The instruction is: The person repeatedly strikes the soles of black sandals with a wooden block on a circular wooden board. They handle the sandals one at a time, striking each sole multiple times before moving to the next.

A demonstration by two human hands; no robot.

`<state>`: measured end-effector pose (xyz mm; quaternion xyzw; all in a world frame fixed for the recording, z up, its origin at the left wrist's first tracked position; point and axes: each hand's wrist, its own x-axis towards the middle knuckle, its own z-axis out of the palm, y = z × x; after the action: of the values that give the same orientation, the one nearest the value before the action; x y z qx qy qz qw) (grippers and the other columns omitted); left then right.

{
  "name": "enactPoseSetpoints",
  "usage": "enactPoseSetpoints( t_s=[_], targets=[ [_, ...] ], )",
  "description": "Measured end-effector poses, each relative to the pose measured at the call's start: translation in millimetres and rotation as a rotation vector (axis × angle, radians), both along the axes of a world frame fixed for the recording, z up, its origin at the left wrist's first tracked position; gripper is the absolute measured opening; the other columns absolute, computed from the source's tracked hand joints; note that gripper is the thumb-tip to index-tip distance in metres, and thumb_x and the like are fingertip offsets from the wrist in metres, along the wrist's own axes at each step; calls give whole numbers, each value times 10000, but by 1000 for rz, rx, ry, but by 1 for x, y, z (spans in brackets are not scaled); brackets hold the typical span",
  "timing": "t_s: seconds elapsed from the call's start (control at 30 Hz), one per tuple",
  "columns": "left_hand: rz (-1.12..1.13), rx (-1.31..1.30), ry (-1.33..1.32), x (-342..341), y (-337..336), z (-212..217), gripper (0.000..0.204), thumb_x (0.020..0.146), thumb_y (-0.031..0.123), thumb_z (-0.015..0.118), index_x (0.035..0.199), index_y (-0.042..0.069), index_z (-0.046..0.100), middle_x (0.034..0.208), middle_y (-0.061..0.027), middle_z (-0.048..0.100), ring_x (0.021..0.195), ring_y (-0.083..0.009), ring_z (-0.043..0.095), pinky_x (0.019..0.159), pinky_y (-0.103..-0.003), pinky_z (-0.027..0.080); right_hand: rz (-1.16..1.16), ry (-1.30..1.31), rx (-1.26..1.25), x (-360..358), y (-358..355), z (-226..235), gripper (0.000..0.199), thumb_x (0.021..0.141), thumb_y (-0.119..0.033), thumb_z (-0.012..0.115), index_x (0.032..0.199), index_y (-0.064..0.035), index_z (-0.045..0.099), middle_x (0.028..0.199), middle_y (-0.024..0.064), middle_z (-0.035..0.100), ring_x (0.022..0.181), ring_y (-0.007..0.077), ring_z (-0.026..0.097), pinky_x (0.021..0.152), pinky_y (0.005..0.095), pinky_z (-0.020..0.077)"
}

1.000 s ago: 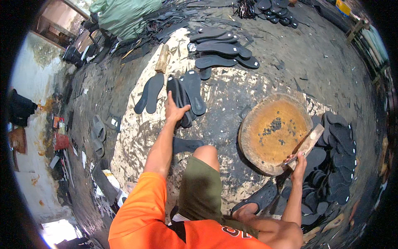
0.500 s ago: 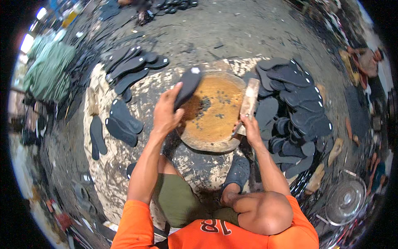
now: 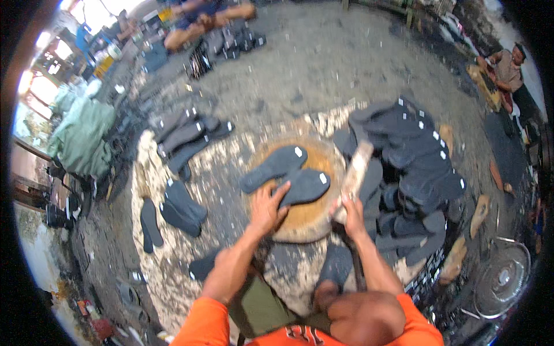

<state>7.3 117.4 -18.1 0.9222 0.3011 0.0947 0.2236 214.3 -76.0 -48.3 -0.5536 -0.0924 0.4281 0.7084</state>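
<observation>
Two dark soles (image 3: 285,173) now flat on the round pan (image 3: 300,222), left hand (image 3: 266,209) spread on one, right hand (image 3: 351,209) gripping brush (image 3: 355,173).

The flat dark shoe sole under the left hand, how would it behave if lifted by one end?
The dark shoe sole looks thin and flat, so probably light and bendy. Lying flat on the round yellowish pan, it shouldn't roll or tip.

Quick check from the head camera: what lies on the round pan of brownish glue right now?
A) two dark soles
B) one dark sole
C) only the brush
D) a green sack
A: two dark soles lie side by side across the pan, the left hand touching the nearer one.
</observation>
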Motion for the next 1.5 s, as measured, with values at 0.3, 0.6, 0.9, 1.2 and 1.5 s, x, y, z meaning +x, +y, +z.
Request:
enactPoseSetpoints(
  t_s=[0.3, 0.6, 0.9, 1.2, 1.5],
  targets=[
    [-3, 231, -32, -14, -32, 13, 523, 864, 416, 761, 1354, 278, 639, 1275, -89, 582, 1126, -334, 523, 940, -473, 429, -34, -151, 45, 0, -39, 31, 288, 1016, -212, 561, 1189, 6, 487, 896, 113, 650, 770, 212, 678, 759, 364, 570],
    [-157, 126, -108, -38, -46, 1, 436, 897, 309, 712, 1323, 232, 661, 1325, -116, 577, 1140, -350, 546, 948, -485, 474, -17, -161, 44, -18, -30, 32, 289, 1003, -239, 574, 1180, -24, 498, 860, 102, 646, 699, 214, 665, 698, 364, 569],
    [-120, -209, -274, -10, -94, 36, 465, 899, 343, 755, 1307, 137, 675, 1269, -166, 657, 1149, -348, 617, 976, -482, 470, 247, -631, -273, -33, -29, 45, 649, 943, -384, 679, 1354, 64, 453, 1177, 279, 662, 1090, 377, 671, 962, 456, 515],
    [374, -919, -405, -2, -101, 49, 308, 1017, 264, 664, 1092, -33, 691, 1034, -66, 746, 869, -117, 666, 789, -289, 542, 376, -569, -176, -50, -12, 60, 706, 985, -428, 652, 1433, 56, 402, 1195, 230, 663, 1059, 338, 666, 955, 431, 512],
    [702, -985, -481, 28, -115, 63, 326, 1030, 350, 642, 934, 41, 678, 833, 28, 629, 798, -80, 546, 728, -264, 462, 347, -447, -165, -66, -14, 75, 564, 1069, -343, 525, 1429, 81, 433, 1311, 299, 605, 1218, 354, 605, 1043, 445, 453]
  ],
)
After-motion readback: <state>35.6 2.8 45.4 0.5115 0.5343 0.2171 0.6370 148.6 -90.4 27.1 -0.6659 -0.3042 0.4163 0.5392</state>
